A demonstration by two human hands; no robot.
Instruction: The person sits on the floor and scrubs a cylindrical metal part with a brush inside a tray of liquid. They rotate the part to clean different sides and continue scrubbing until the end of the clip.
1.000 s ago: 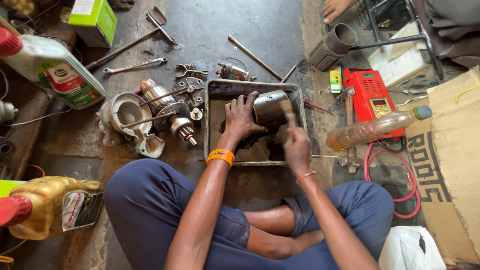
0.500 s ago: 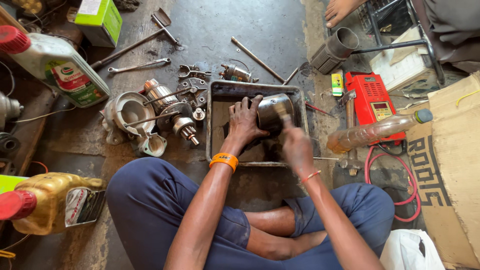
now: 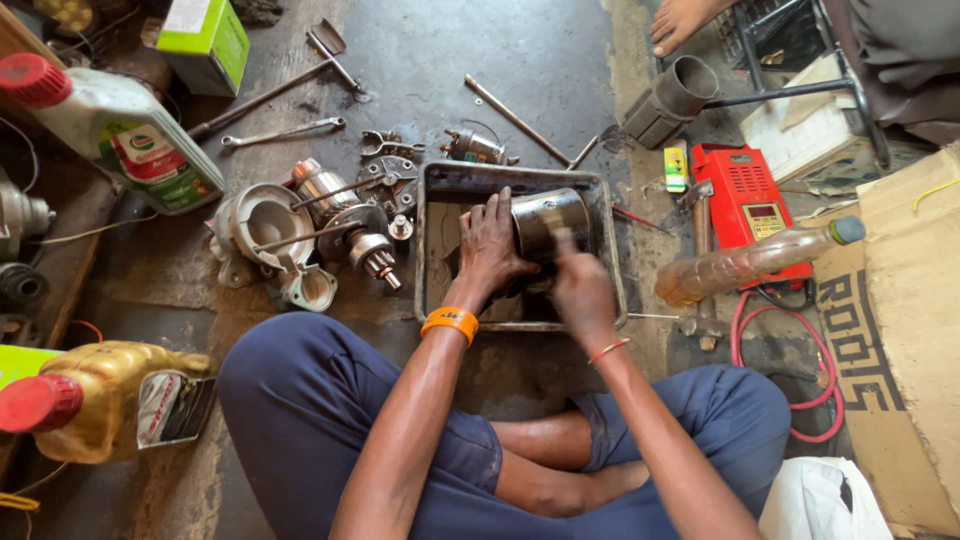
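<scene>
A dark metal tray (image 3: 606, 222) lies on the floor in front of my crossed legs. Inside it a shiny metal cylinder housing (image 3: 552, 218) lies on its side. My left hand (image 3: 490, 246), with an orange wristband, grips the housing's left end and steadies it. My right hand (image 3: 580, 290) is closed around a small brush whose head (image 3: 556, 232) touches the housing's surface. The brush is blurred.
Dismantled motor parts (image 3: 300, 235) lie left of the tray, with wrenches (image 3: 283, 131) and a rod (image 3: 515, 119) beyond. Oil jugs (image 3: 125, 135), (image 3: 95, 398) stand at the left. A red meter (image 3: 748, 205), a plastic bottle (image 3: 750, 261), a hammer (image 3: 700, 250) and cardboard (image 3: 905, 330) lie right. Another person's foot (image 3: 685, 20) rests at the top.
My right hand has shifted slightly along the housing with the brush, stroking it. My left hand keeps its hold on the housing.
</scene>
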